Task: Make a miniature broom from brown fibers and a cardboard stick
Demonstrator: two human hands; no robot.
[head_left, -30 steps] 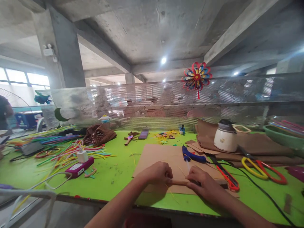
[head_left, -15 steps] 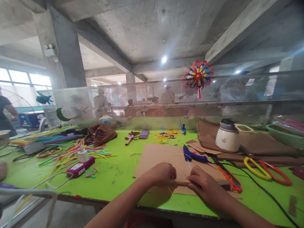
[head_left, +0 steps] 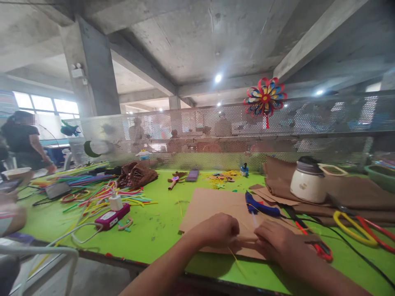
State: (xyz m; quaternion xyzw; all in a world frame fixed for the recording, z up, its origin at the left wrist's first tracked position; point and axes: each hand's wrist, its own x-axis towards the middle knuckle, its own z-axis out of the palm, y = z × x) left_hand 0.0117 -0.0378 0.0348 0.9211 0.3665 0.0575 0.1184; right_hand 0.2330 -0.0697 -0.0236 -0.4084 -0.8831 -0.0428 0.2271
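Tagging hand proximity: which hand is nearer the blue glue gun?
Right. The right hand is just on the near side of the blue glue gun; the left hand is farther, to its left.

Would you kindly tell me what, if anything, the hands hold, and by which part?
A narrow brown paper piece: the left hand grips its left part, the right hand farther right.
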